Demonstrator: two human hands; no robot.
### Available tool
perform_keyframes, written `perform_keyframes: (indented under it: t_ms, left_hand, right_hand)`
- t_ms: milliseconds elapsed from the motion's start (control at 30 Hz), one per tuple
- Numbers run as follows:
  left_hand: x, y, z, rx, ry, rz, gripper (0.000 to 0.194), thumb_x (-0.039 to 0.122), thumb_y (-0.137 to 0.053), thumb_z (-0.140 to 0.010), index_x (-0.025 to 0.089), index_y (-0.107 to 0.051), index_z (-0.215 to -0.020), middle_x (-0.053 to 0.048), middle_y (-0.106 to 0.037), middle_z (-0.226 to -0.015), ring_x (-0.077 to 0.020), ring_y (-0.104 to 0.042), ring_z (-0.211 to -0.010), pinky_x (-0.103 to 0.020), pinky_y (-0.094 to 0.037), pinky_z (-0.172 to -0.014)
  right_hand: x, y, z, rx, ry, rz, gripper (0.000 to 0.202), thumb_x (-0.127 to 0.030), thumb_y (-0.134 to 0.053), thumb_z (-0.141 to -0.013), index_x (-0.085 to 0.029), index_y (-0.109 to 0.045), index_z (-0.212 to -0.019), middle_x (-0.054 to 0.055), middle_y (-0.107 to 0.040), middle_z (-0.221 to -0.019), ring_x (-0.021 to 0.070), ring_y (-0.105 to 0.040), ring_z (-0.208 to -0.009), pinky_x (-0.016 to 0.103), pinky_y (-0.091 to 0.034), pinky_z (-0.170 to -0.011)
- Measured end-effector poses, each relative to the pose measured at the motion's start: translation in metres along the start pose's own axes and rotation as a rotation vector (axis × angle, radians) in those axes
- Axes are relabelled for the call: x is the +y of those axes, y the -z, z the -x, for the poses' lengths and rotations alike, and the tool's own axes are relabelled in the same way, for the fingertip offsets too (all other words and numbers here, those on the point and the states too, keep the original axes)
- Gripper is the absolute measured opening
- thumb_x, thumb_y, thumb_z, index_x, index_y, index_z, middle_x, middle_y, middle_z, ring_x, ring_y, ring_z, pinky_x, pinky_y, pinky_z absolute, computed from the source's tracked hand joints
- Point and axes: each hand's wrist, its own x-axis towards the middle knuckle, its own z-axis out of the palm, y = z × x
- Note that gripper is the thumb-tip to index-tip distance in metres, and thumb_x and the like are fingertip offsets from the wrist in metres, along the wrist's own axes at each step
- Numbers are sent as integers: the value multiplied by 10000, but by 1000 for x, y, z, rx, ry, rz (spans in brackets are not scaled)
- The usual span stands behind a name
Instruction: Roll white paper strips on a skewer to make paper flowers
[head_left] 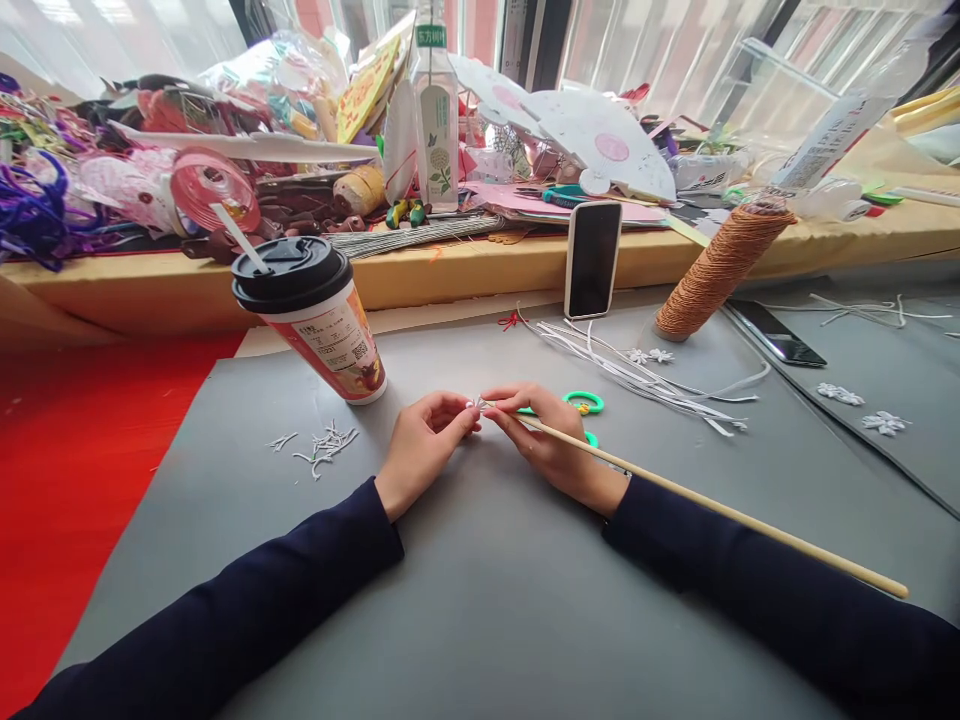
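Observation:
In the head view my left hand [426,440] pinches a small white piece [475,403], apparently of cord; my fingers hide most of it. My right hand [559,440] is closed around a long thin wooden stick [712,492], whose near end runs back over my right sleeve. The stick's tip meets the white piece between both hands. Partly hidden behind my right hand lie green-handled scissors [585,403]. Beyond them are several white cords [622,365]. Small white cord flowers [886,424] rest at the right, and short white cord scraps [328,446] lie left of my left hand.
A lidded paper cup [319,325] with a straw stands at the left. A phone [593,260] leans upright at the back, near a cone of brown cord [724,270]; another phone [780,332] lies flat. Craft materials and a bottle [437,140] crowd the ledge [450,275].

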Motion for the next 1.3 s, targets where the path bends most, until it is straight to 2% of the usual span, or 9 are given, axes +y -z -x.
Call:
perform_keyframes:
  t_ms: [133,333,533,667,833,967,1133,1233,1300]
  left_hand:
    - [-2,1,1,9,-34,-15,275,363,-588,-701,121,-585,-830,-76,-653,-797,-172,-626,-727,-307,-492,-704]
    - [-3,2,4,105,-106,-131,268,378,-608,-675,144,-608,-806,-70,-663,-780,-182,-632,-723,-302,-490,-693]
    - [-1,4,5,61,-128,-98,262,356,-625,-657,141,-620,-806,-65,-667,-784,-180,-632,-711,-290,-486,-688]
    - [-1,4,5,26,-146,-149,254,359,-612,-668,147,-636,-805,-63,-669,-772,-177,-628,-708,-284,-481,-696]
    - [-2,3,7,37,-169,-201,240,359,-584,-695,152,-622,-809,-60,-663,-745,-172,-626,-701,-279,-481,-676]
    - [0,1,7,29,-151,-172,243,364,-595,-684,146,-616,-789,-55,-657,-711,-167,-625,-670,-276,-483,-654]
    - [-1,2,4,12,-88,-73,283,376,-607,-674,126,-608,-807,-63,-656,-711,-170,-627,-667,-302,-493,-669]
    - [-1,4,2,30,-42,7,304,375,-619,-664,116,-595,-821,-68,-654,-731,-170,-628,-684,-320,-500,-696]
    - [0,5,1,61,-4,60,308,367,-628,-659,113,-583,-827,-68,-651,-754,-168,-631,-700,-330,-503,-722]
  right_hand:
    - [-1,-1,1,-12,1,36,54,-249,-538,-786,-210,-522,-819,37,-623,-946,140,-582,-883,294,-469,-771]
    - [-4,0,2,-66,56,106,80,-288,-511,-803,-209,-509,-793,55,-607,-1016,155,-562,-943,333,-452,-812]
    - [6,6,1,-123,232,174,84,-284,-522,-795,-220,-520,-740,50,-597,-1041,140,-561,-916,306,-466,-783]
    - [14,8,1,-161,279,240,85,-282,-513,-800,-226,-559,-756,38,-616,-977,130,-569,-859,276,-472,-728]
    - [17,6,2,-163,326,238,108,-231,-488,-813,-244,-590,-844,28,-628,-957,122,-576,-852,257,-471,-714]
    - [14,3,3,-121,284,231,141,-218,-455,-827,-244,-593,-835,28,-637,-940,124,-583,-843,265,-473,-713]
    - [7,3,2,-84,151,125,104,-260,-465,-828,-231,-564,-833,20,-634,-925,124,-586,-844,273,-469,-750]
    - [3,6,2,1,75,87,94,-308,-521,-794,-218,-548,-797,28,-622,-906,137,-584,-850,279,-466,-749]
    - [2,8,2,51,-1,78,125,-334,-550,-771,-212,-537,-795,26,-616,-838,137,-588,-780,266,-468,-687]
